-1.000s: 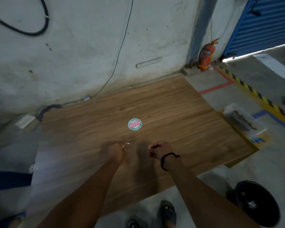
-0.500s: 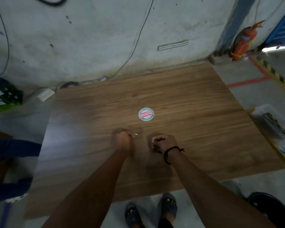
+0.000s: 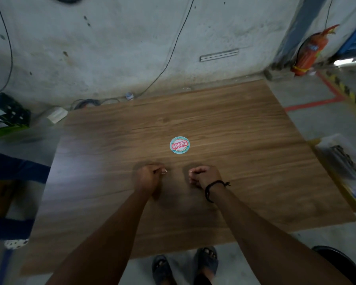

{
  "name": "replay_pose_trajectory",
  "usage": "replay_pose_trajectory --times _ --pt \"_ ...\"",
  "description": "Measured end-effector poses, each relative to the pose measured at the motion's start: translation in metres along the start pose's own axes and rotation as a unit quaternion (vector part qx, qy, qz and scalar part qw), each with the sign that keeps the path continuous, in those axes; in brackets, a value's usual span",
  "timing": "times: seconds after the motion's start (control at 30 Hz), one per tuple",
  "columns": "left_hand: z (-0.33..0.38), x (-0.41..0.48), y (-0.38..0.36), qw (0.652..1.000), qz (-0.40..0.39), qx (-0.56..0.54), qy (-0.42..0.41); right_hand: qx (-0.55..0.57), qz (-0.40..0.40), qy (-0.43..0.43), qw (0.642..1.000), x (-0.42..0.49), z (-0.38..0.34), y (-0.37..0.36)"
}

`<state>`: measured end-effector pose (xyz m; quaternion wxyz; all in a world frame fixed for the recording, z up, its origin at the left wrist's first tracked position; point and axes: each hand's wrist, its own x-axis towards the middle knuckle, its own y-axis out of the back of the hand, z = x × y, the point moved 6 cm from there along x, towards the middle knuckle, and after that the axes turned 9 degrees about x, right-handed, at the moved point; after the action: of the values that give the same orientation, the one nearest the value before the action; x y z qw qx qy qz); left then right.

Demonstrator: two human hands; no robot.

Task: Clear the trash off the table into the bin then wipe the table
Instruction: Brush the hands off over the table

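Observation:
A wooden table (image 3: 245, 140) fills the middle of the head view. A round teal-and-red sticker-like disc (image 3: 179, 145) lies flat near its centre. My left hand (image 3: 147, 177) rests on the table just below and left of the disc, fingers closed on a tiny pale scrap (image 3: 164, 171) that sticks out at the fingertips. My right hand (image 3: 203, 176), with a black cord at the wrist, is curled into a fist beside it; I cannot see whether it holds anything. The rim of a black bin (image 3: 341, 262) shows on the floor at the bottom right.
A concrete wall with cables runs behind the table. A red fire extinguisher (image 3: 310, 50) stands at the back right. A clear tray with dark items (image 3: 341, 159) sits right of the table. A green-black crate (image 3: 6, 116) and blue fabric are at the left.
The view has swung left, so the bin has slid almost out of frame at the bottom right. Both hands stay closed in about the same spot on the table.

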<state>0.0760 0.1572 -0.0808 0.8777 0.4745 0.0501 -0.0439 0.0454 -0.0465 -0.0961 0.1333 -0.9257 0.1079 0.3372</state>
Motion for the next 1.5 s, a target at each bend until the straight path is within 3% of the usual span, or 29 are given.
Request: replay_pose_trajectory --times 0.23,0.67,0.83,0.97,1.2,1.37,1.5 --pt "0.002 0.012 0.002 0.989 -0.095 0.078 -0.087 -0.029 -0.019 0.000 0.999 0.004 0.003 -0.010" --pt "0.028 0.008 0.000 0.966 -0.040 0.151 -0.205 -0.004 -0.027 -0.009 1.000 0.012 0.006 -0.010" --pt "0.021 0.004 -0.014 0.971 -0.091 0.217 -0.034 -0.004 -0.030 -0.001 1.000 0.014 0.006 -0.010" --pt "0.023 0.004 -0.016 0.966 -0.083 0.246 -0.005 0.003 -0.030 -0.012 0.999 0.014 0.006 -0.010" --pt "0.033 -0.015 -0.002 0.999 -0.034 -0.025 0.015 0.130 -0.051 -0.067 0.988 -0.001 -0.001 -0.007" --pt "0.055 -0.040 0.011 0.975 -0.025 -0.216 0.041 0.167 -0.093 -0.048 0.980 -0.018 -0.012 -0.018" --pt "0.080 -0.055 0.015 0.967 -0.034 -0.250 0.027 0.148 -0.133 -0.016 0.980 -0.041 -0.023 -0.020"
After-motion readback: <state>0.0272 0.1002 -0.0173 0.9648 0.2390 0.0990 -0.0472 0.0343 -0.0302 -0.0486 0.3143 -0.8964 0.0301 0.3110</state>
